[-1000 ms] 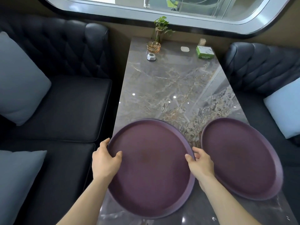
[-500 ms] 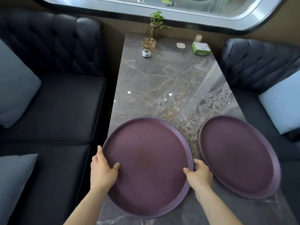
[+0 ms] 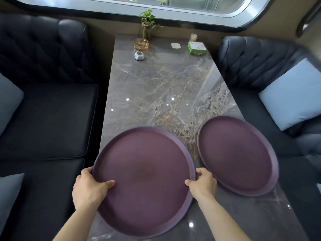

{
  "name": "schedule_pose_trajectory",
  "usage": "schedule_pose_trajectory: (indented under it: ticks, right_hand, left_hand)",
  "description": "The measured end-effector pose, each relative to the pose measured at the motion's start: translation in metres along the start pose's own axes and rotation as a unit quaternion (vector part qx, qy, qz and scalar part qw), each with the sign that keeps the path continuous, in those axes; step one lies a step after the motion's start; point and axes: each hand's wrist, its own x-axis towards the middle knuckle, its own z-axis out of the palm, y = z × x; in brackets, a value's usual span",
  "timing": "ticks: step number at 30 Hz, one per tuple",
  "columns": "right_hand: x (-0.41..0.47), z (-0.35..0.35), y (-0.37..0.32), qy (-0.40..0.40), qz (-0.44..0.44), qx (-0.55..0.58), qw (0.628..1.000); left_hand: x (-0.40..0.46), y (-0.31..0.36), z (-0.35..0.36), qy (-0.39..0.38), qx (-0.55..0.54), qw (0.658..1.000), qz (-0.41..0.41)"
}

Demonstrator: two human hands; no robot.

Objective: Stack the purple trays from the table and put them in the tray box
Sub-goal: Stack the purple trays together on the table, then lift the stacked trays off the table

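Two round purple trays are on the near end of a marble table (image 3: 156, 87). The larger-looking left tray (image 3: 144, 178) is gripped on both sides: my left hand (image 3: 88, 190) clasps its left rim with the thumb on top, and my right hand (image 3: 202, 184) clasps its right rim. This tray overhangs the table's left edge and looks slightly raised. The second purple tray (image 3: 238, 155) lies flat to the right, close beside my right hand. No tray box is visible.
At the table's far end stand a small plant in a vase (image 3: 147, 23), an amber glass ashtray (image 3: 141, 44), a white call button (image 3: 139, 55), a white pad (image 3: 175, 45) and a green box (image 3: 197, 47). Dark sofas with pale cushions (image 3: 293, 93) flank the table.
Both hands have tightened on the left tray's rim, thumbs now lying over its edge. The tray has shifted slightly left and toward me; the right tray stays put.
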Motion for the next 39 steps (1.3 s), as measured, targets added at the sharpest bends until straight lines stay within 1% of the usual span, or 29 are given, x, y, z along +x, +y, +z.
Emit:
schedule_pose_trajectory:
  ticks: [4, 11, 16, 24, 30, 34, 39]
  right_hand:
    - [-0.002, -0.024, 0.004, 0.007, -0.018, 0.014, 1.000]
    - [0.019, -0.097, 0.013, 0.052, -0.033, 0.037, 0.997]
    - [0.052, -0.156, 0.033, 0.079, -0.026, 0.061, 0.995]
    - [0.124, -0.234, 0.069, 0.092, -0.016, 0.078, 0.993]
    - [0.176, -0.257, 0.083, 0.081, -0.013, 0.077, 0.994]
    - [0.206, -0.260, 0.091, 0.074, -0.006, 0.057, 0.996]
    - [0.230, -0.257, 0.098, 0.085, -0.005, 0.024, 0.996]
  left_hand:
    - [-0.020, 0.014, -0.005, 0.018, -0.022, 0.999, 0.020]
    - [-0.057, 0.085, 0.008, 0.020, -0.037, 0.996, 0.080]
    - [-0.094, 0.139, 0.043, 0.005, -0.050, 0.992, 0.116]
    - [-0.141, 0.213, 0.113, -0.019, -0.040, 0.990, 0.134]
    - [-0.145, 0.243, 0.163, -0.031, -0.025, 0.990, 0.135]
    - [-0.140, 0.255, 0.191, -0.031, -0.014, 0.990, 0.138]
    - [-0.136, 0.257, 0.216, -0.024, 0.003, 0.990, 0.138]
